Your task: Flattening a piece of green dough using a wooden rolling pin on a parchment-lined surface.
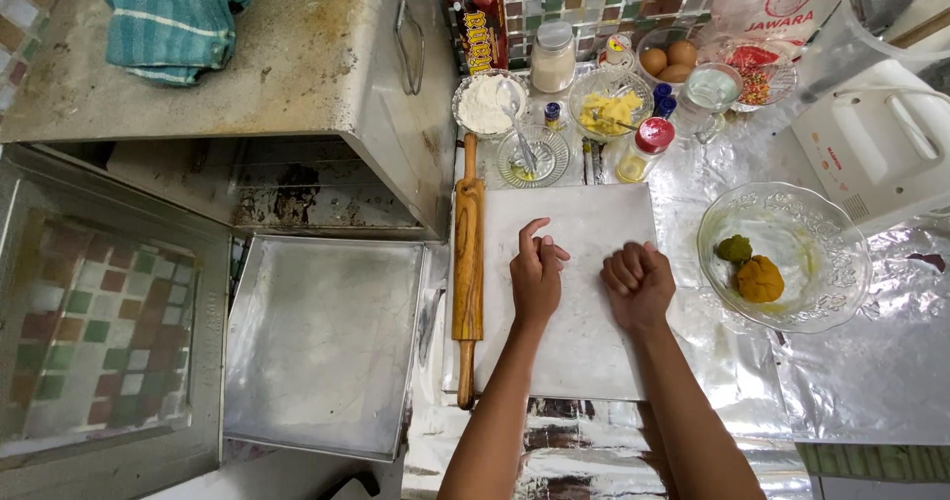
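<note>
Two bare hands rest on a white board (579, 292), with nothing visibly gripped in either.

The left hand (535, 274) lies near the board's middle with fingers loosely curled and the index lifted; the right hand (638, 280), just beside it, is balled into a fist, and I cannot tell whether anything sits inside it. To work dough well here, I judge both hands should press evenly over the board's centre. The wooden rolling pin (467, 263) lies along the board's left edge, touching it, its long axis running away from the person, one handle toward the bowls beyond the board. Right of the board, a glass bowl (831, 292) holds a green lump (734, 250) touching an orange lump (760, 278).
</note>
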